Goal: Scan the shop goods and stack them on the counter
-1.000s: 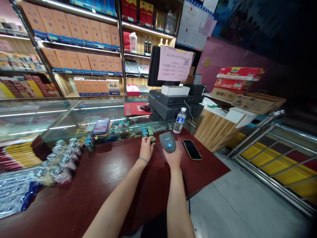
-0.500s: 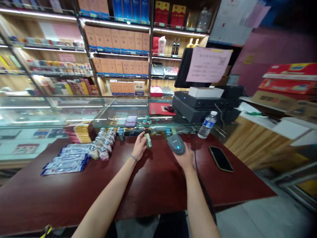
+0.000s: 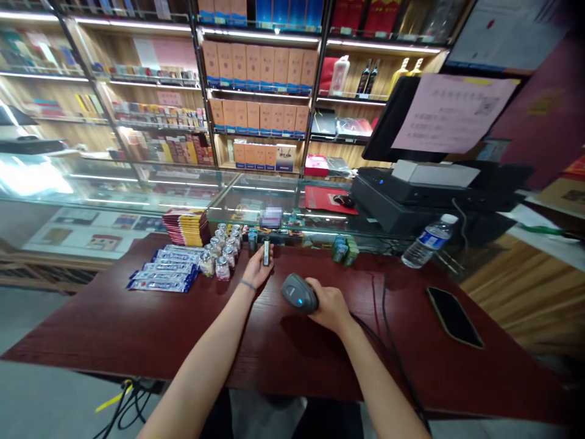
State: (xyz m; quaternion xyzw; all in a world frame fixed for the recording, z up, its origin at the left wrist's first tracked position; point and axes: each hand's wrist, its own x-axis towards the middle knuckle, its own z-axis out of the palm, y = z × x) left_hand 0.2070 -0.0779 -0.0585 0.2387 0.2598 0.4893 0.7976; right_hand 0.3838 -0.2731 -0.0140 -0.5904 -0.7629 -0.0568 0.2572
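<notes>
In my left hand (image 3: 259, 266) is a small narrow box (image 3: 266, 252), held upright above the dark red table; its print is too small to read. My right hand (image 3: 329, 303) grips a grey barcode scanner (image 3: 299, 292) with a blue light on top, its head turned toward the left hand. The scanner's cable runs back beneath the right forearm. Small green-and-blue boxes (image 3: 344, 250) stand by the glass counter, right of the left hand. A similar small box (image 3: 252, 239) stands just beyond the left hand, beside rows of little clear jars (image 3: 222, 267).
Blue-and-white packets (image 3: 162, 275) lie fanned at left, near a stack of red-and-yellow packs (image 3: 186, 228). At right are a water bottle (image 3: 428, 242) and a phone (image 3: 454, 317). A monitor (image 3: 393, 119) with a pink paper rises behind, and a mouse (image 3: 343, 200) rests on the glass counter (image 3: 256, 192).
The view has swung right-to-left across the scene, shifting things rightward. My right hand has brought the scanner nearer the left hand and turned it that way; the small box is turned more upright.
</notes>
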